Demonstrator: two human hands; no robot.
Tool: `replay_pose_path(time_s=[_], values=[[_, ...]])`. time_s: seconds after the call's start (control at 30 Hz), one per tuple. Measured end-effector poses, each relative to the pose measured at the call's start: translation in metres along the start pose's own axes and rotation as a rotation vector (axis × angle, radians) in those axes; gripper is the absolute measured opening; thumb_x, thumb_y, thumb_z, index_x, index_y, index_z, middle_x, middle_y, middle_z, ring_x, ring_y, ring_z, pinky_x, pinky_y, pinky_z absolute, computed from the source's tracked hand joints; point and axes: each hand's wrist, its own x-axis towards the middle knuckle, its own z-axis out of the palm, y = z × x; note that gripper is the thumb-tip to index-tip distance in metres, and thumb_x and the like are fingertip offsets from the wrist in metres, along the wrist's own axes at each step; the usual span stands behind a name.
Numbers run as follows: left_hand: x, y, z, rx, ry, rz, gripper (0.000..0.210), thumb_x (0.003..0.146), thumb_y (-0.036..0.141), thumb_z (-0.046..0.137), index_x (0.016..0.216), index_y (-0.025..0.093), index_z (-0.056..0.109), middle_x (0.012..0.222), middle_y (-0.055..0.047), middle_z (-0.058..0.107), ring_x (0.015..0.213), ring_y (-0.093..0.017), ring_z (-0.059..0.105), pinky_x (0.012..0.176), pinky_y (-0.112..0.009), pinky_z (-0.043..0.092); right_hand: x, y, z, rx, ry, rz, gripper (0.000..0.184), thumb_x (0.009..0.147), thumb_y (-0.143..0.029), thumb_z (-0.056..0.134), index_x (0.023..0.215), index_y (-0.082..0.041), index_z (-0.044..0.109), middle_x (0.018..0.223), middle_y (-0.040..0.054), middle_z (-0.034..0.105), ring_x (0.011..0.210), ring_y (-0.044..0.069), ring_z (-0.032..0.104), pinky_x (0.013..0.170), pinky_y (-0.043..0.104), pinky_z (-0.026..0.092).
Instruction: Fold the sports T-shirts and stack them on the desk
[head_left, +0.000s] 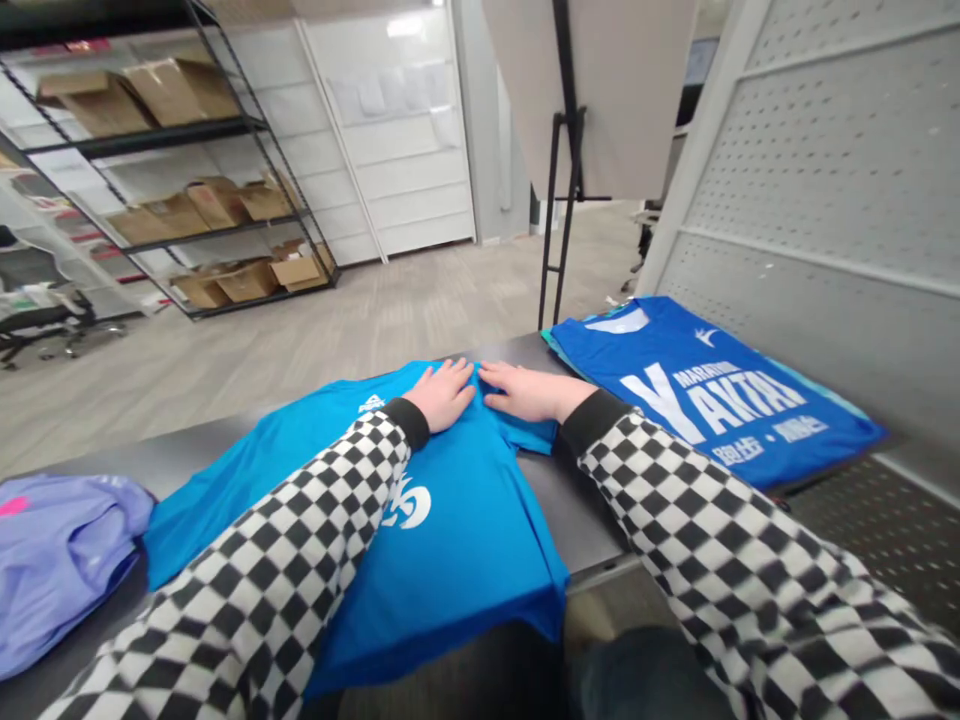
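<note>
On bright-blue shirt [465, 540]: left hand [444, 393] flat, right hand [529, 390] unclamped; beside, royal-blue jersey [709, 395] reads "YAKTAI".

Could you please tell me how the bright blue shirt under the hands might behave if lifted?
The bright blue shirt would probably flop, since its hem droops over the table edge. It looks thin and softly creased, suggesting little weight.

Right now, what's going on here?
A person in black-and-white checkered sleeves has the left hand and right hand on a bright blue fabric shirt, spread on a dark table and hanging over its near edge. A royal blue printed garment tops a pile at right; a crumpled lavender garment lies at left.
</note>
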Motion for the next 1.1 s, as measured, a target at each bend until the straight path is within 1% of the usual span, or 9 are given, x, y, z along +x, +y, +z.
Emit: replay_pose_path(time_s=[0.1,0.23,0.37,0.5,0.67,0.8,0.9,1.0,1.1], values=[[0.014,0.002,0.016,0.004,0.015,-0.017,0.081,0.115,0.062,0.03,0.184,0.022,0.031,0.192,-0.011,0.021,0.18,-0.035,0.017,0.144,-0.064,0.014,-0.004,0.007,0.006,-0.007,-0.119,0.09,0.093,0.109,-0.061,0.057,0.184,-0.013,0.031,0.19,0.022,0.022,0.177,0.043,0.019,0.142,0.064,0.023],[0.013,-0.003,0.02,0.022,0.024,-0.009,0.093,0.111,0.078,0.029,0.185,0.021,0.028,0.193,-0.012,0.018,0.18,-0.036,0.015,0.144,-0.063,0.012,-0.006,0.011,0.001,-0.014,-0.138,0.225,0.113,0.102,-0.075,0.059,0.185,-0.008,0.022,0.19,0.025,0.017,0.178,0.046,0.013,0.143,0.065,0.018],[0.013,-0.002,0.014,0.013,-0.008,-0.026,0.101,0.109,0.082,0.028,0.186,0.015,0.024,0.193,-0.015,0.014,0.18,-0.036,0.013,0.145,-0.063,0.011,-0.007,0.008,-0.002,-0.048,-0.166,0.302,0.116,0.101,-0.083,0.056,0.186,-0.012,0.024,0.191,0.023,0.016,0.178,0.046,0.012,0.143,0.066,0.017],[0.027,-0.002,0.012,-0.032,-0.057,-0.043,0.109,0.104,0.087,0.04,0.185,0.016,0.026,0.192,-0.018,0.013,0.18,-0.042,0.013,0.143,-0.069,0.011,-0.007,0.009,-0.003,-0.049,-0.164,0.324,0.118,0.101,-0.087,0.053,0.185,-0.011,0.023,0.191,0.0243,0.015,0.178,0.045,0.012,0.142,0.066,0.018],[0.031,0.006,0.019,-0.091,0.078,-0.024,0.097,0.109,0.078,0.043,0.183,0.017,0.032,0.19,-0.021,0.021,0.179,-0.041,0.018,0.143,-0.07,0.008,-0.006,0.016,-0.007,-0.06,-0.177,0.352,0.118,0.1,-0.089,0.055,0.185,-0.014,0.024,0.192,0.0231,0.012,0.178,0.046,0.01,0.141,0.07,0.017],[-0.021,0.007,0.013,-0.1,0.268,0.0,0.078,0.117,0.06,0.034,0.18,0.014,0.04,0.188,-0.019,0.033,0.178,-0.035,0.026,0.145,-0.065,0.009,-0.008,0.022,-0.004,-0.106,-0.143,0.343,0.117,0.098,-0.089,0.056,0.184,-0.014,0.028,0.191,0.0239,0.018,0.178,0.048,0.013,0.14,0.07,0.02],[-0.086,-0.019,0.004,-0.089,0.291,-0.011,0.073,0.116,0.065,0.041,0.174,0.023,0.052,0.184,-0.013,0.044,0.174,-0.034,0.036,0.146,-0.063,0.015,-0.004,0.031,0.001,-0.13,-0.13,0.352,0.116,0.099,-0.087,0.051,0.184,-0.011,0.028,0.191,0.0258,0.019,0.177,0.051,0.013,0.139,0.072,0.02],[-0.164,-0.074,-0.008,-0.098,0.299,-0.218,0.071,0.116,0.066,0.039,0.171,0.025,0.056,0.179,-0.011,0.052,0.168,-0.032,0.046,0.144,-0.057,0.027,0.002,0.039,0.007,-0.15,-0.152,0.338,0.112,0.102,-0.081,0.046,0.183,-0.006,0.026,0.191,0.0268,0.016,0.177,0.051,0.011,0.138,0.071,0.021],[-0.24,-0.149,-0.021,-0.066,0.333,-0.623,0.069,0.116,0.055,0.03,0.167,0.018,0.061,0.172,-0.01,0.062,0.16,-0.028,0.057,0.137,-0.042,0.042,0.002,0.04,0.008,-0.159,-0.14,0.346,0.11,0.103,-0.078,0.045,0.183,-0.005,0.025,0.191,0.027,0.017,0.177,0.05,0.012,0.138,0.07,0.024]])
